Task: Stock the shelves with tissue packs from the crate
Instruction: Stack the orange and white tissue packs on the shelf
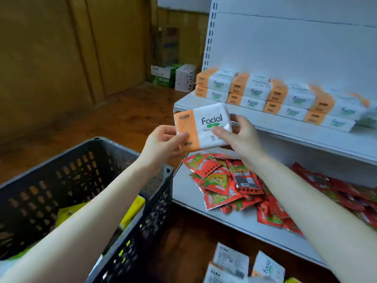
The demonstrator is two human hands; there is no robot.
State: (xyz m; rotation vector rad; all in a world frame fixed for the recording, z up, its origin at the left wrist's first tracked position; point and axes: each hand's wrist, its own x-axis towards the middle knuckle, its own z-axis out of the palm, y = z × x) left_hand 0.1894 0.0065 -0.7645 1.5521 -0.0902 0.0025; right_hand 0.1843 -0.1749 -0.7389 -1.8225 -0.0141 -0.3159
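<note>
Both our left hand (163, 145) and right hand (239, 135) are gripping one orange-and-white wrapped tissue pack (204, 127) before the white metal shelf (285, 126). Our left forearm (102, 203) is hiding part of the dark slotted plastic crate (61, 158).

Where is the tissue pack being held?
In the head view's centre, the tissue pack is held between the left hand and right hand, above the red snack packets and in front of the upper shelf.

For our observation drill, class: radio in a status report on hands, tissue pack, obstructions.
One tissue pack gripped by left hand and right hand. Held before upper shelf, not yet placed. Shelf already lined with stacked packs.
</note>
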